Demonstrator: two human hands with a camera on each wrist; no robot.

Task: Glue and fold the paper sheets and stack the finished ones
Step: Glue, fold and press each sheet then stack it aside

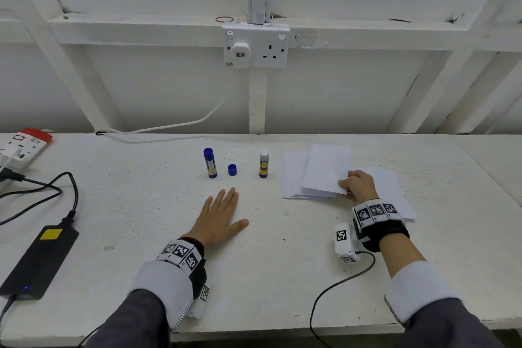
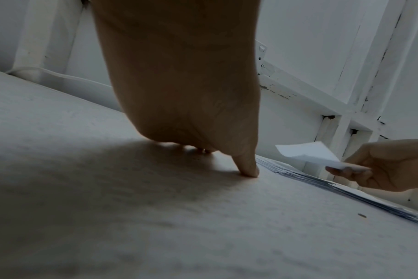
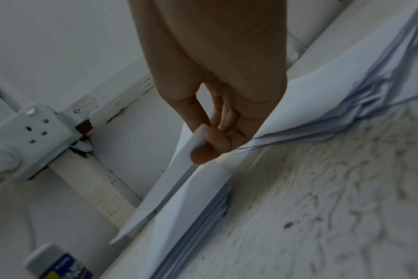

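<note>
A sheet is pinched by the right grip above the stack (toward the counter's right end). The left grip is laid flat, fingers straight, mid-counter, holding nothing, near the glue sticks.

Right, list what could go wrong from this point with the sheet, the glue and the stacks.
1. The right hand pinches the lifted sheet at one corner only; it could bend, crease or slip from the grip.
2. The open glue stick stands uncapped, its blue cap apart on the table; the glue may dry out.
3. Both glue sticks stand upright near the paper stack; a sheet swung leftward toward the flat left hand might knock one over.
</note>
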